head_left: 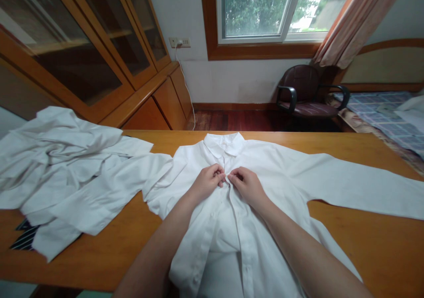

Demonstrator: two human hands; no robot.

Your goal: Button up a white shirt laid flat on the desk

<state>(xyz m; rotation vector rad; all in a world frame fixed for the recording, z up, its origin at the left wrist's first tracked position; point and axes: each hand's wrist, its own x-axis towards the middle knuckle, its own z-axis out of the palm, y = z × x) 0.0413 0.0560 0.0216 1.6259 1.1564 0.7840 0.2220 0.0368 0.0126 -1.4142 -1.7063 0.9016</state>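
Note:
A white button-up shirt (278, 165) lies face up across the wooden table, its collar (224, 144) toward the far edge and its sleeves spread to both sides. Below the collar, the fingers of my left hand (209, 181) pinch one edge of the front placket. Close beside it, my right hand (247, 184) pinches the other edge, the two sets of fingertips nearly meeting. A button between them is too small to make out. Further down, the shirt front hangs apart, with small buttons along the left-hand strip.
A heap of white garments (82, 170) covers the table's left end, and a dark striped cloth (26, 238) pokes out beneath it. Bare wood shows on the table (374, 245) at right. Beyond stand a cabinet (132, 79), an armchair (303, 88) and a bed (380, 108).

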